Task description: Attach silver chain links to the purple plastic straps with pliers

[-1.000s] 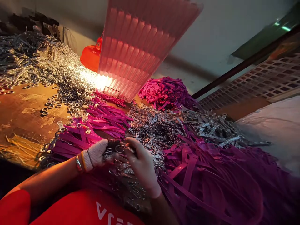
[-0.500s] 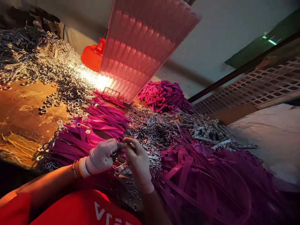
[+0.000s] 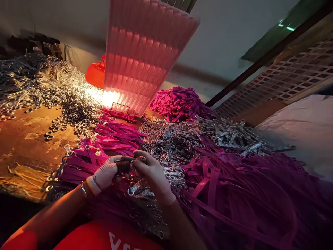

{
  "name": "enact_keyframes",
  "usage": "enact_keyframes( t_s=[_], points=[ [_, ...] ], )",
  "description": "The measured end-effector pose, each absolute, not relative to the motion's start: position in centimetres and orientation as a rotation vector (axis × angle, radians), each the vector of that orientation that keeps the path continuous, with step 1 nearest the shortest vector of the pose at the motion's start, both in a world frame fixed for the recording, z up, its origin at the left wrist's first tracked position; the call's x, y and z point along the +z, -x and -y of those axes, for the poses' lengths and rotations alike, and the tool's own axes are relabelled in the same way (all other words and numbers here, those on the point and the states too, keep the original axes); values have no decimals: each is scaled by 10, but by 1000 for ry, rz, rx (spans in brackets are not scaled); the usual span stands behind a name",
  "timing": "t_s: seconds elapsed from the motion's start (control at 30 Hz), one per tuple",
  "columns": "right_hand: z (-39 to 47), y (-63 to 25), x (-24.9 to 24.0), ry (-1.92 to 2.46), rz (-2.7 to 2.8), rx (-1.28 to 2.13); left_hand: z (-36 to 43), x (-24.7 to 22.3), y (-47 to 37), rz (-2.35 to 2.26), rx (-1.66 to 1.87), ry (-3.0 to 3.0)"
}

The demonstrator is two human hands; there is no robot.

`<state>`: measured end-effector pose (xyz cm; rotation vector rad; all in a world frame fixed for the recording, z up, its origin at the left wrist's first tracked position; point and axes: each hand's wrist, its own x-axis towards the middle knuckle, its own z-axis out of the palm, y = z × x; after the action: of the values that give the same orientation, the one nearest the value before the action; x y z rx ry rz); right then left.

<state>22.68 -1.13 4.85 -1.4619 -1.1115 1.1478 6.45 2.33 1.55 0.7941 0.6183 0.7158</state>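
Note:
My left hand, in a dotted white glove with dark fingertips, is closed just left of my right hand. My right hand, in a pale glove, is closed with its thumb and fingers pinched against the left fingertips. What they hold between them is too small and dark to name. Below the hands lie silver metal clasps with rings. Magenta straps with rings at their ends lie left of and behind my left hand. Right of my right hand spreads a heap of purple straps.
A big pile of metal rings and clasps covers the back left of the brown table. An orange lamp glows behind a ribbed translucent panel. More metal pieces and a magenta bundle lie beyond my hands.
The camera view has shifted slightly. My left hand has turned so that its dark fingertips show more, and my right fingers have curled closer together beside them.

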Motion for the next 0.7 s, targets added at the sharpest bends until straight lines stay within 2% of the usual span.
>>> enact_keyframes(
  t_s=[0.2,0.43,0.6,0.7],
  points=[
    [12,-227,30,1540,1250,864,-18,16,-78,-697,838,-980],
    [25,-231,32,1551,1743,357,-21,29,-73,-873,758,-1264],
    [27,-229,36,1675,2146,167,-22,23,-69,-843,622,-1075],
    [27,-230,31,1664,2146,131,-27,20,-68,-875,613,-871]
  ],
)
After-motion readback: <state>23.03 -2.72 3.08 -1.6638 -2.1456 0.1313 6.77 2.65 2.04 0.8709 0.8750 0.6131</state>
